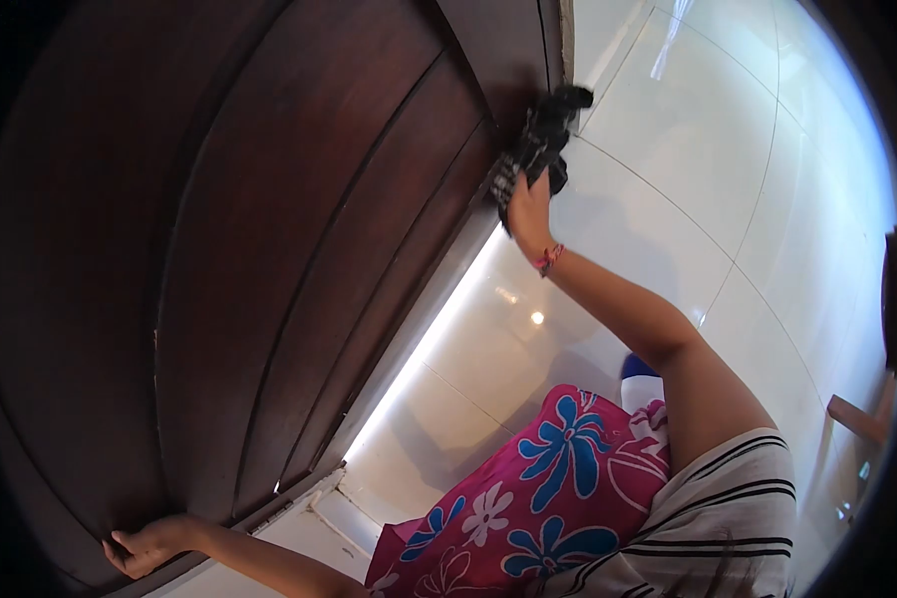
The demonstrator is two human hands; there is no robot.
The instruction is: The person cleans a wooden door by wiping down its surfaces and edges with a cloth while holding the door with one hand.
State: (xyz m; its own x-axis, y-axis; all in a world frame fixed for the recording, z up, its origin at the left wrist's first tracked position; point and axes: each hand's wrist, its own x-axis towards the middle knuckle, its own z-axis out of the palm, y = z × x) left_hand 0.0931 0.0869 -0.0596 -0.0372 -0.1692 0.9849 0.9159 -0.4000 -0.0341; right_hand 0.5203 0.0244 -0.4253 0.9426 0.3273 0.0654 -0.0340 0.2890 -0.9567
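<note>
A dark brown wooden door with grooved panels takes up the left half of the view. My right hand, with a colourful bracelet at its wrist, is closed on a crumpled black cloth with whitish marks. The cloth lies against the door's lower part, close to its bottom edge, and looks slightly blurred. At the lower left, my left hand is beside the door's side edge with its fingers curled. What those fingers hold, if anything, is hidden.
Glossy pale floor tiles lie to the right, and bright light shows along the door's bottom edge. A pink garment with blue and white flowers covers my lap. Part of a brown wooden piece stands at the right edge.
</note>
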